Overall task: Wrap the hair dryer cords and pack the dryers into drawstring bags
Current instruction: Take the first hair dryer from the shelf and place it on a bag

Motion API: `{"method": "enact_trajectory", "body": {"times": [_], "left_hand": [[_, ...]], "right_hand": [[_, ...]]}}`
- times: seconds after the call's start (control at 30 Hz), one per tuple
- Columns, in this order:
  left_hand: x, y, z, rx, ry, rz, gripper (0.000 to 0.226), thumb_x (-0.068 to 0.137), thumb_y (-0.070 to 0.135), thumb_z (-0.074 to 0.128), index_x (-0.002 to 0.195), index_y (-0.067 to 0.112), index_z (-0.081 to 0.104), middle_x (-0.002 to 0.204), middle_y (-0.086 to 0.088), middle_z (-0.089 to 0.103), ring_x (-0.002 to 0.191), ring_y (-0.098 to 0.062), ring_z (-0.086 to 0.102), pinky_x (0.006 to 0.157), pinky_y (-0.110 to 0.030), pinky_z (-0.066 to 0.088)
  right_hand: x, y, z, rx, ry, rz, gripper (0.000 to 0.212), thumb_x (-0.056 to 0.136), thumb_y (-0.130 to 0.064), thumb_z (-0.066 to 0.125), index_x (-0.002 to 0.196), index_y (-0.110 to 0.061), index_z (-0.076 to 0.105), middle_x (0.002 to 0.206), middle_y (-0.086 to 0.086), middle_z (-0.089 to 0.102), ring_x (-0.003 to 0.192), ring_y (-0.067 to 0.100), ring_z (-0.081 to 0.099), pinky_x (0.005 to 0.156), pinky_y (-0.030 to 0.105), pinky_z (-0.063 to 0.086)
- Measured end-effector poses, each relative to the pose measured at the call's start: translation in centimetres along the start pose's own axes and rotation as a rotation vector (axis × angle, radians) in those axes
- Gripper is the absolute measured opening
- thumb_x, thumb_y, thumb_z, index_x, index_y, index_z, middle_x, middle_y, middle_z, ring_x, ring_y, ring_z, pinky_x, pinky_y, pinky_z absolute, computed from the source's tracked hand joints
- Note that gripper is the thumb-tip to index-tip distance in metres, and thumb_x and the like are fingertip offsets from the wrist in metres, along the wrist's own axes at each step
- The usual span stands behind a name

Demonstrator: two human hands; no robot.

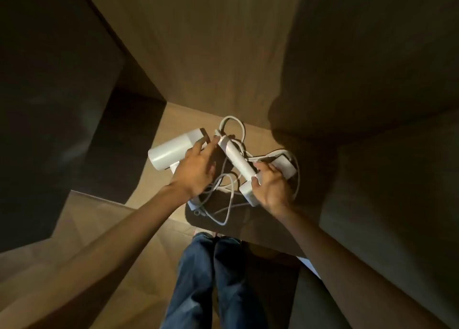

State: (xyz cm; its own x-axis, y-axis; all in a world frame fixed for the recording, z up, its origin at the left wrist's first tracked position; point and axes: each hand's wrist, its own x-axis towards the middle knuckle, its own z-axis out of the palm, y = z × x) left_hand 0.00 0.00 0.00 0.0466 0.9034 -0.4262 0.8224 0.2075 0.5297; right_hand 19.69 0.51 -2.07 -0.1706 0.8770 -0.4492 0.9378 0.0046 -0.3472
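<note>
My right hand (pixel 270 187) curls round the white hair dryer (pixel 237 158) where the handle meets the barrel. My left hand (pixel 196 169) reaches out with straightish fingers, tips touching the handle's far end. A second dryer (pixel 170 152) lies just beyond my left hand, partly hidden by it. Loose white cords (pixel 230 199) tangle under both hands over a dark surface (pixel 246 223). Nearer me are my jeans (pixel 211 279) and the wooden floor (pixel 99 241).

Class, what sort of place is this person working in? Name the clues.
Likely a room indoors, perhaps a home or hotel room: wood-plank floor, wood-panelled wall, and a hair dryer held over a low dark stand.
</note>
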Motion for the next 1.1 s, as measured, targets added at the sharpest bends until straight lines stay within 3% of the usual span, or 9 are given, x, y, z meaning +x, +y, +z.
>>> {"method": "enact_trajectory", "body": {"times": [0.1, 0.23, 0.43, 0.6, 0.77, 0.83, 0.93, 1.03, 1.1], "left_hand": [[1.5, -1.6, 2.5, 0.005, 0.002, 0.02, 0.073, 0.094, 0.012, 0.054, 0.152, 0.032, 0.014, 0.159, -0.007, 0.017, 0.139, -0.033, 0.032, 0.109, -0.044, 0.037], [2.9, -3.6, 4.7, 0.009, 0.009, 0.067, 0.072, 0.095, 0.014, 0.053, 0.152, 0.035, 0.014, 0.158, -0.008, 0.018, 0.136, -0.033, 0.036, 0.107, -0.043, 0.04], [3.5, -3.6, 5.1, 0.047, 0.0, 0.079, 0.07, 0.097, 0.015, 0.052, 0.153, 0.035, 0.014, 0.161, -0.003, 0.011, 0.141, -0.029, 0.028, 0.109, -0.039, 0.036], [2.9, -2.8, 3.5, 0.018, 0.012, 0.083, 0.072, 0.097, 0.016, 0.052, 0.152, 0.04, 0.011, 0.161, 0.002, 0.005, 0.144, -0.027, 0.023, 0.107, -0.042, 0.041], [1.5, -1.1, 0.1, -0.121, 0.094, 0.139, 0.075, 0.097, 0.014, 0.053, 0.151, 0.04, 0.009, 0.161, 0.004, 0.008, 0.146, -0.022, 0.018, 0.114, -0.041, 0.029], [1.1, 0.1, -1.5, -0.194, 0.135, 0.177, 0.078, 0.096, 0.014, 0.055, 0.151, 0.04, 0.007, 0.161, 0.006, 0.008, 0.147, -0.016, 0.014, 0.115, -0.033, 0.022], [0.6, 2.3, -4.1, -0.261, 0.181, 0.226, 0.081, 0.095, 0.014, 0.058, 0.153, 0.034, 0.007, 0.161, 0.008, 0.008, 0.144, -0.004, 0.011, 0.106, -0.004, 0.014], [1.0, 4.2, -6.0, -0.337, 0.149, 0.234, 0.082, 0.093, 0.02, 0.061, 0.153, 0.031, 0.007, 0.16, 0.003, 0.018, 0.145, -0.009, 0.018, 0.114, -0.021, 0.018], [1.2, 5.3, -6.7, -0.375, 0.062, 0.254, 0.071, 0.094, 0.023, 0.061, 0.152, 0.026, 0.021, 0.155, 0.0, 0.033, 0.141, -0.011, 0.03, 0.117, -0.031, 0.024]], "right_hand": [[1.6, 1.2, 3.9, -0.045, 0.076, -0.044, 0.033, 0.095, -0.017, 0.051, 0.123, -0.003, 0.059, 0.119, 0.017, 0.063, 0.107, 0.032, 0.06, 0.089, 0.038, 0.047], [3.7, 1.4, 6.9, -0.128, 0.141, -0.039, 0.035, 0.073, -0.013, 0.076, 0.104, 0.0, 0.067, 0.092, 0.021, 0.069, 0.082, 0.036, 0.066, 0.08, 0.04, 0.053], [5.5, 0.8, 7.1, -0.274, 0.067, 0.033, 0.047, 0.096, -0.037, 0.055, 0.13, -0.005, 0.048, 0.13, 0.014, 0.059, 0.124, 0.026, 0.053, 0.11, 0.033, 0.031], [3.2, 0.6, 4.8, -0.29, 0.11, -0.059, 0.047, 0.085, -0.031, 0.073, 0.119, -0.001, 0.058, 0.114, 0.023, 0.067, 0.109, 0.033, 0.064, 0.092, 0.038, 0.052], [0.5, 0.2, -1.3, 0.043, 0.081, -0.044, 0.043, 0.097, -0.038, 0.052, 0.13, -0.01, 0.047, 0.129, 0.012, 0.057, 0.12, 0.024, 0.052, 0.094, 0.032, 0.047], [-0.8, -0.1, -4.0, 0.184, 0.108, -0.047, 0.044, 0.093, -0.036, 0.061, 0.128, -0.012, 0.05, 0.126, 0.007, 0.058, 0.116, 0.019, 0.055, 0.086, 0.026, 0.045], [-3.0, -0.1, -7.5, 0.188, 0.107, -0.078, 0.039, 0.09, -0.039, 0.064, 0.12, -0.016, 0.052, 0.109, -0.006, 0.053, 0.102, 0.007, 0.051, 0.076, 0.018, 0.037], [-5.0, 0.2, -10.1, 0.175, 0.16, -0.093, 0.032, 0.089, -0.041, 0.065, 0.111, -0.023, 0.05, 0.103, -0.01, 0.05, 0.098, 0.007, 0.054, 0.075, 0.021, 0.043], [-6.3, 0.2, -11.5, 0.233, 0.168, -0.089, 0.036, 0.088, -0.04, 0.066, 0.112, -0.019, 0.052, 0.103, -0.008, 0.052, 0.099, 0.011, 0.058, 0.077, 0.029, 0.052]]}}
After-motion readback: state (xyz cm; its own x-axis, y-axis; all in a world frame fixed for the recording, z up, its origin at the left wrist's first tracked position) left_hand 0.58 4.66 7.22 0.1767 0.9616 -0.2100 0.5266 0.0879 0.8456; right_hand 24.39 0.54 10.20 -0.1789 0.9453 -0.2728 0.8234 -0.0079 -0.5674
